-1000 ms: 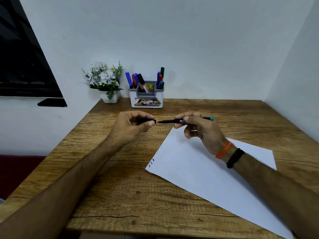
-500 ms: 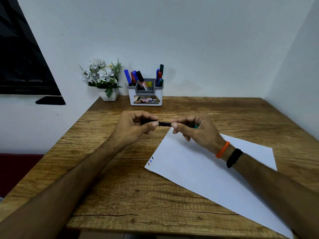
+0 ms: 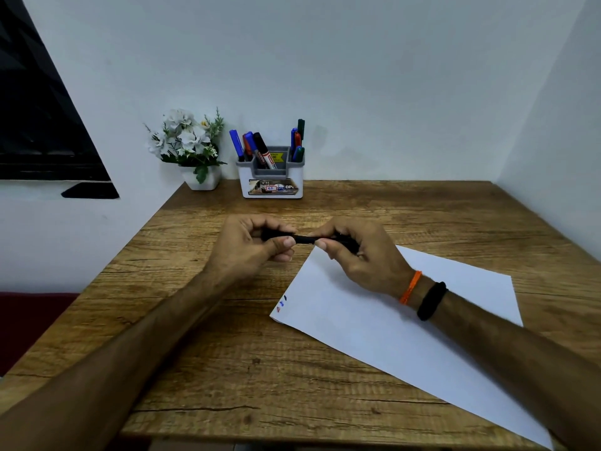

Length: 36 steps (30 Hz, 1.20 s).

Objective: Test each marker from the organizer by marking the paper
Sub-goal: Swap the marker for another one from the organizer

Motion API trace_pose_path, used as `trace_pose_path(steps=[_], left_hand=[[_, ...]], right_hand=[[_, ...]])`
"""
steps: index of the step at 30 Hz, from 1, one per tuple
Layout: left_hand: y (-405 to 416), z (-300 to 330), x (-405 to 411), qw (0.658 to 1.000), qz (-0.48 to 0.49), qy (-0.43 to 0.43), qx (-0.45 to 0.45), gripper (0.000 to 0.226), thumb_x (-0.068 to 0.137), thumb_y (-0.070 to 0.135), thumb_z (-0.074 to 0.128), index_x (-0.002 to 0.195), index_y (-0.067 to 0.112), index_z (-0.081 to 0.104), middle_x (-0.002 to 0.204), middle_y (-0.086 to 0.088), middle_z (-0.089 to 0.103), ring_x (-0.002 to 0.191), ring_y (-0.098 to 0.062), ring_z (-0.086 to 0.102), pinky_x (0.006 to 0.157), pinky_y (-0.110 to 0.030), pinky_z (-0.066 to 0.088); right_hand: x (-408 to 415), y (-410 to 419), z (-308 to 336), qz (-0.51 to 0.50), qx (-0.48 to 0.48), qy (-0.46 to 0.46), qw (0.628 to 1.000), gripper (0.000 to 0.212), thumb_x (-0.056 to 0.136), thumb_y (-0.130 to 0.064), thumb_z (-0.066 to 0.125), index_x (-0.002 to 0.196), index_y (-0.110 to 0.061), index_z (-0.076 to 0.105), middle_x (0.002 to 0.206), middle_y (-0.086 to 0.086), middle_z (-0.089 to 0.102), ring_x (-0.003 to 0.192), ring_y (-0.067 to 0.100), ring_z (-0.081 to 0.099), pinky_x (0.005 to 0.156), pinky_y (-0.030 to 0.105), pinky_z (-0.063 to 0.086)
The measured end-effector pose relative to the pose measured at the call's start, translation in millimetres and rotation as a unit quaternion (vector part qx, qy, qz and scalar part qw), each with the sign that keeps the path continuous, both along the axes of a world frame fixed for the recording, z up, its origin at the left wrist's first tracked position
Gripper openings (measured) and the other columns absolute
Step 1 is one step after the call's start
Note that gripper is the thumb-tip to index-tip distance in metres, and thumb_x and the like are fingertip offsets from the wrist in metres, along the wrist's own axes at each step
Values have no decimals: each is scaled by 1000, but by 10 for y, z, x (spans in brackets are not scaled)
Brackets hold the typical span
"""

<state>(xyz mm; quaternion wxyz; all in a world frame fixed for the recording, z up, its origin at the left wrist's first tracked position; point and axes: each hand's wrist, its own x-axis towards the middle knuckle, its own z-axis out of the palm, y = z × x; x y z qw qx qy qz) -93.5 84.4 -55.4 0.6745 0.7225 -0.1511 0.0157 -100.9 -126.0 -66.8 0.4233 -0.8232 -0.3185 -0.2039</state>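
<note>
Cap now on marker, between fingers.

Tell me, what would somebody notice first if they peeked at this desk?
Probably the two hands in the middle: the left hand and right hand both grip one black marker above the wooden table. Next, the white paper under the right arm, with tiny marks at its corner. At the back wall stands the organizer full of markers.
</note>
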Motion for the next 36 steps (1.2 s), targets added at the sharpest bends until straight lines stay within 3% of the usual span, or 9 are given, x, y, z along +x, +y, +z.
trace_pose_path(steps=[2, 4, 6, 9, 14, 18, 23, 31, 36], left_hand=[[38, 41, 19, 1000, -17, -7, 8, 26, 66, 8, 72, 92, 4, 70, 77, -11, 74, 65, -18, 72, 59, -23, 59], [62, 68, 39, 1000, -10, -10, -6, 28, 69, 2, 72, 97, 1, 68, 81, -13, 74, 70, -19, 73, 61, -22, 59], [62, 73, 54, 998, 17, 13, -57, 36, 66, 1, 74, 102, -1, 65, 84, -15, 74, 74, -21, 74, 63, -23, 60], [43, 82, 64, 987, 51, 60, -137, 45, 61, 5, 76, 103, -2, 63, 86, -15, 75, 76, -22, 74, 64, -25, 61], [53, 276, 137, 988, 72, 32, -133, 30, 64, 7, 77, 92, 5, 67, 91, -14, 74, 83, -23, 74, 69, -28, 62], [136, 602, 389, 986, 122, -26, -112, 17, 75, 2, 76, 88, 11, 70, 83, -6, 76, 79, -20, 74, 70, -30, 61], [261, 919, 756, 977, 187, -86, -59, 25, 76, 6, 79, 99, 8, 71, 87, -5, 74, 73, -12, 73, 65, -26, 59], [406, 1232, 1267, 953, 270, -135, -14, 36, 76, 17, 82, 110, 8, 72, 93, -9, 75, 79, -15, 73, 71, -30, 61], [442, 1270, 1474, 943, 295, -153, 16, 32, 76, 19, 83, 105, 12, 73, 88, -6, 75, 77, -15, 72, 70, -28, 60]], right_hand=[[11, -22, 52, 12, -24, 5, 1000, 14, 93, -18, 62, 101, -13, 71, 70, -9, 63, 59, 5, 55, 55, 14, 38], [22, -10, 71, 10, 9, 38, 999, 14, 92, -18, 64, 102, -12, 72, 73, -9, 67, 62, 4, 61, 58, 16, 45], [31, 31, 49, -6, 59, 79, 995, 12, 88, -17, 71, 99, -13, 73, 76, -6, 71, 65, 3, 64, 60, 16, 48], [45, 74, 2, -45, 58, 89, 993, 16, 79, -18, 80, 94, -14, 75, 79, -6, 73, 70, 0, 65, 63, 13, 48], [138, 124, 163, -68, -2, 147, 987, 24, 78, -36, 79, 93, -18, 75, 80, -10, 74, 72, -4, 68, 60, 6, 44], [378, 191, 378, -102, 2, 118, 988, 32, 83, -48, 71, 87, -17, 74, 79, -4, 75, 74, 6, 69, 62, 14, 48], [737, 336, 484, -169, -82, 72, 980, 32, 86, -47, 68, 97, -17, 71, 91, 0, 74, 84, 13, 67, 78, 31, 57], [1118, 590, 510, -203, -215, -26, 955, 40, 89, -33, 63, 122, -12, 57, 123, 8, 59, 113, 25, 52, 95, 35, 45], [1273, 570, 349, -218, -228, -33, 948, 42, 88, -29, 62, 127, -13, 55, 131, 5, 54, 119, 24, 48, 102, 37, 41]])
